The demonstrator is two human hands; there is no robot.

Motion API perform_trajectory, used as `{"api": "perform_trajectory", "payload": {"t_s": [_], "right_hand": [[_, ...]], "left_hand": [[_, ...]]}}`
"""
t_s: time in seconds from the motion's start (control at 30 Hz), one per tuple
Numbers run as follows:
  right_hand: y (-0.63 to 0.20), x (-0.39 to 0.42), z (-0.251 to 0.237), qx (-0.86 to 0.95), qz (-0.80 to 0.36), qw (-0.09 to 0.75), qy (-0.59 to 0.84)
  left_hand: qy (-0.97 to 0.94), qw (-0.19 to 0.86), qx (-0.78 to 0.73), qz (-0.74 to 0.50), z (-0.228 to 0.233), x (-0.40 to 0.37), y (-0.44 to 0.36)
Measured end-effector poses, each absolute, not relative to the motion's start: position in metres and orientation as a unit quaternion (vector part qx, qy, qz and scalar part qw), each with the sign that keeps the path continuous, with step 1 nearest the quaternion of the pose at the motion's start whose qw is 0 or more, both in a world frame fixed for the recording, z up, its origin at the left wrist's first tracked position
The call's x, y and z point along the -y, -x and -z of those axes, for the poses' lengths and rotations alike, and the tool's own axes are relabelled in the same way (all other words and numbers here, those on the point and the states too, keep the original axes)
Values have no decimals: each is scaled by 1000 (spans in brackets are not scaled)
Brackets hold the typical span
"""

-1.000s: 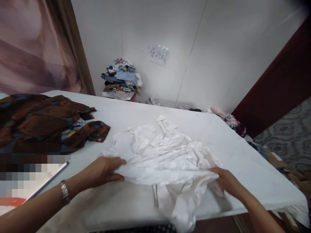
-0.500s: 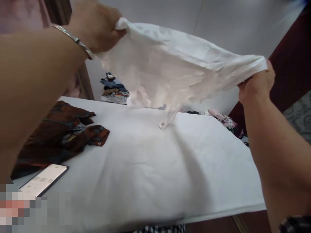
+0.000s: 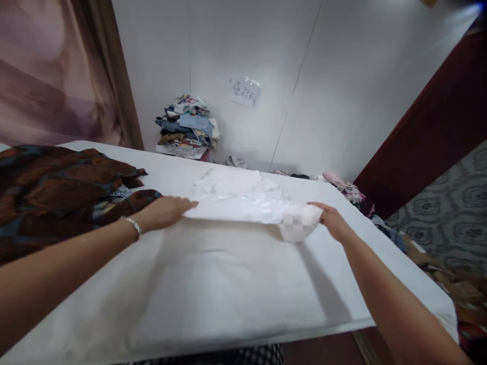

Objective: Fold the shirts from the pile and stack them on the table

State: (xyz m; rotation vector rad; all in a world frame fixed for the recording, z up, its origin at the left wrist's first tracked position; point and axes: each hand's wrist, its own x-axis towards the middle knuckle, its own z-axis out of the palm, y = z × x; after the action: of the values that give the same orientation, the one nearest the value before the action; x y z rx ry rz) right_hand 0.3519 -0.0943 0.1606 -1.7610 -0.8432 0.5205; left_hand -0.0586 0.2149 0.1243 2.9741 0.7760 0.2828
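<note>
My left hand (image 3: 165,212) pinches the near left corner of the white shirt (image 3: 243,196), and my right hand (image 3: 332,221) grips its near right corner, fingers closed on the cloth. The shirt lies spread between my hands and beyond them on the table (image 3: 213,284). Just left of my left hand lies a brown garment (image 3: 57,187). Far past the shirt, by the wall, is a pile of clothes (image 3: 188,125).

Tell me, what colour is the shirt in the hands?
White shirt, clearest in the head view.
</note>
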Motion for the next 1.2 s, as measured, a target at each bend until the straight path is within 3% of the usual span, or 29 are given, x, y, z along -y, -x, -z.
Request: {"api": "perform_trajectory", "payload": {"t_s": [0.1, 0.27, 0.4, 0.57, 0.93, 1.2], "right_hand": [[-345, 110, -117, 351, -207, 499, 765], [-332, 150, -50, 277, -88, 562, 774], [-309, 178, -12, 347, -100, 450, 816], [-285, 167, -19, 570, -43, 335, 749], [-316, 103, -41, 414, 5, 218, 884], [-334, 96, -36, 476, -1, 150, 866]], "left_hand": [[-969, 29, -239, -51, -75, -199, 73], [-952, 33, -280, -117, -44, -185, 92], [-946, 2, -280, -162, -36, -178, 97], [-940, 7, -298, -166, -40, -169, 83], [-899, 76, -382, -199, -50, -163, 66], [-896, 97, -392, -186, -42, -158, 73]]}}
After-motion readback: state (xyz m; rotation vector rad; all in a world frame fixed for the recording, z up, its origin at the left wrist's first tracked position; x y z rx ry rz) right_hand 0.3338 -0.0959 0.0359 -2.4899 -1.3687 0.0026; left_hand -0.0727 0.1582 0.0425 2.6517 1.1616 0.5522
